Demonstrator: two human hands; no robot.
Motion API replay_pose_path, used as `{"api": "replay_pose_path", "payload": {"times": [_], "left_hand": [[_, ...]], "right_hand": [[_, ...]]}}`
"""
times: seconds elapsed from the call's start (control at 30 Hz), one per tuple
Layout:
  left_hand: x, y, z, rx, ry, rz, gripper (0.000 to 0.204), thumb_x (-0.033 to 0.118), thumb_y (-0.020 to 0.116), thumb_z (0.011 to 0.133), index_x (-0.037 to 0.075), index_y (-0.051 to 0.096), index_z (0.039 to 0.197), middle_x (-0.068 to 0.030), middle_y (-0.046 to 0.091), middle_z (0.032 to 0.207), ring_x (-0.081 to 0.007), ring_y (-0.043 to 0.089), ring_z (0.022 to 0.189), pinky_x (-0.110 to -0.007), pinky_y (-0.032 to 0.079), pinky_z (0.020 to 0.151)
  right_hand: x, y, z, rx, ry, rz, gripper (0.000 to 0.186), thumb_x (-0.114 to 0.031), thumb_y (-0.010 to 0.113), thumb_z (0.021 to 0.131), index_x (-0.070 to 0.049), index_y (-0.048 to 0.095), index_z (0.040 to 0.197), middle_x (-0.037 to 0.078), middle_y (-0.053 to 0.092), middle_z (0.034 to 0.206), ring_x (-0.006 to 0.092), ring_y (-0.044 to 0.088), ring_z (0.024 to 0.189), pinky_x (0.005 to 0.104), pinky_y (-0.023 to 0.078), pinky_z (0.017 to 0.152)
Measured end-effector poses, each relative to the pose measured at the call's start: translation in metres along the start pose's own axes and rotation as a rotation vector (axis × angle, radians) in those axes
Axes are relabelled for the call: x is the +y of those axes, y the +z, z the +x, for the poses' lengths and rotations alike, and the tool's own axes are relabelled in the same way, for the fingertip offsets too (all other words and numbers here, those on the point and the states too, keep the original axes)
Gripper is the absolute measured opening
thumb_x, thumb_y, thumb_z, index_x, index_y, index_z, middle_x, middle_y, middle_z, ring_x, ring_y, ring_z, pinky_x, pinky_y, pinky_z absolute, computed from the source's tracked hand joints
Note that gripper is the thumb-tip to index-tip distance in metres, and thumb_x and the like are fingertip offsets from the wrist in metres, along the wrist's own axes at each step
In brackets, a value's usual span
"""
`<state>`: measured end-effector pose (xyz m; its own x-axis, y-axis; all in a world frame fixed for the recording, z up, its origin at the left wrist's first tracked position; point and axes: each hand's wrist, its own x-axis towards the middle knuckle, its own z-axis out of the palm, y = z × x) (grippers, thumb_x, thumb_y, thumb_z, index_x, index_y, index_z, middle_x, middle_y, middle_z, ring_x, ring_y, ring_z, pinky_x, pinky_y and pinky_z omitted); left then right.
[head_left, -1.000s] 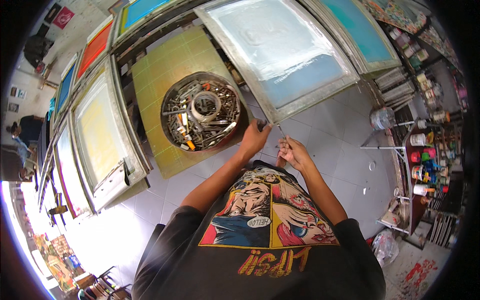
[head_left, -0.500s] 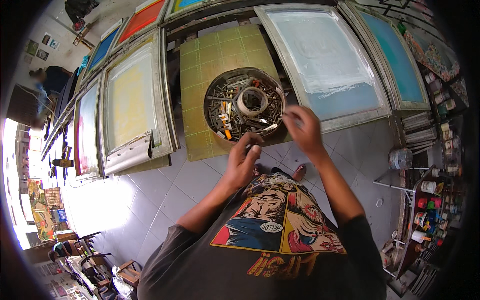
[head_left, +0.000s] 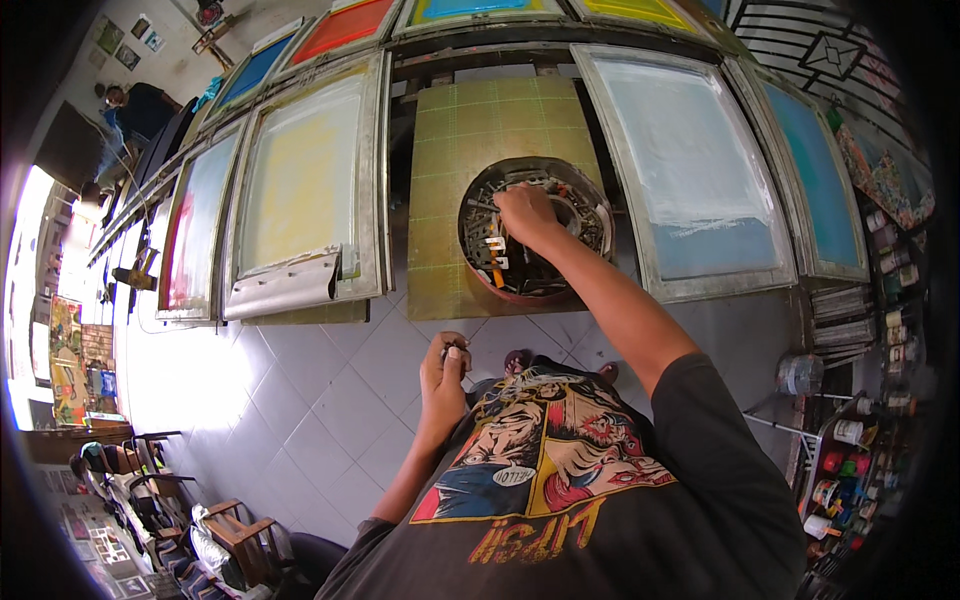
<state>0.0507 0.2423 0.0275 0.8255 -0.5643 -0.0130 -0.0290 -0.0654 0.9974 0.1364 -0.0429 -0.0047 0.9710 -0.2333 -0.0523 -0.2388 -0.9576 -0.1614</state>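
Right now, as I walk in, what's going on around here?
A person's right hand is down in a round container of jumbled small metal pieces. The container sits on a green board, between a pale yellow framed panel on the left and a pale blue framed panel on the right. The left hand is curled nearer the body, apart from the container; whether it holds anything is hard to tell.

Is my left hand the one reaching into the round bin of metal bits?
No, the right hand reaches into the round bin, while the left hand is outside it.
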Motion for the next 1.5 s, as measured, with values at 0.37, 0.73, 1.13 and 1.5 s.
{"api": "replay_pose_path", "payload": {"times": [0.37, 0.73, 1.13, 1.5], "left_hand": [[0.004, -0.009, 0.035, 0.025, -0.01, -0.031, 0.022, 0.019, 0.038, 0.098, 0.002, 0.051, 0.094, -0.0003, 0.045, 0.065, -0.0053, 0.035, 0.055, -0.021, 0.028, 0.049], [0.013, 0.026, 0.082, -0.128, 0.079, 0.049, 0.018, 0.019, 0.048, 0.095, 0.002, 0.055, 0.095, 0.0007, 0.049, 0.068, -0.0061, 0.041, 0.058, -0.022, 0.033, 0.052], [0.02, 0.08, 0.114, -0.317, 0.118, 0.25, 0.014, 0.013, 0.051, 0.092, 0.0, 0.056, 0.089, -0.0005, 0.049, 0.066, -0.0076, 0.041, 0.06, -0.023, 0.035, 0.055], [0.011, 0.087, 0.11, -0.351, 0.101, 0.207, 0.014, 0.015, 0.052, 0.093, 0.002, 0.055, 0.089, 0.0021, 0.045, 0.064, -0.0046, 0.039, 0.056, -0.021, 0.032, 0.048]], "right_hand": [[0.009, -0.025, -0.01, 0.562, -0.063, 0.63, 0.02, -0.016, 0.049, 0.091, 0.001, 0.046, 0.1, 0.018, 0.055, 0.077, 0.0311, 0.059, 0.072, 0.0455, 0.043, 0.061], [0.096, -0.101, -0.2, 0.573, 0.369, 1.705, 0.016, -0.02, 0.059, 0.089, -0.004, 0.059, 0.09, -0.007, 0.038, 0.064, 0.0015, 0.034, 0.053, 0.021, 0.025, 0.046], [0.119, 0.052, -0.335, 0.374, 1.065, 1.771, 0.037, -0.014, 0.053, 0.083, -0.002, 0.06, 0.117, -0.006, 0.042, 0.062, 0.005, 0.037, 0.049, 0.0216, 0.03, 0.043], [0.123, 0.044, -0.336, 0.388, 0.98, 1.575, 0.036, -0.014, 0.056, 0.082, -0.001, 0.062, 0.115, -0.007, 0.038, 0.058, 0.0063, 0.036, 0.049, 0.0221, 0.03, 0.045]]}}
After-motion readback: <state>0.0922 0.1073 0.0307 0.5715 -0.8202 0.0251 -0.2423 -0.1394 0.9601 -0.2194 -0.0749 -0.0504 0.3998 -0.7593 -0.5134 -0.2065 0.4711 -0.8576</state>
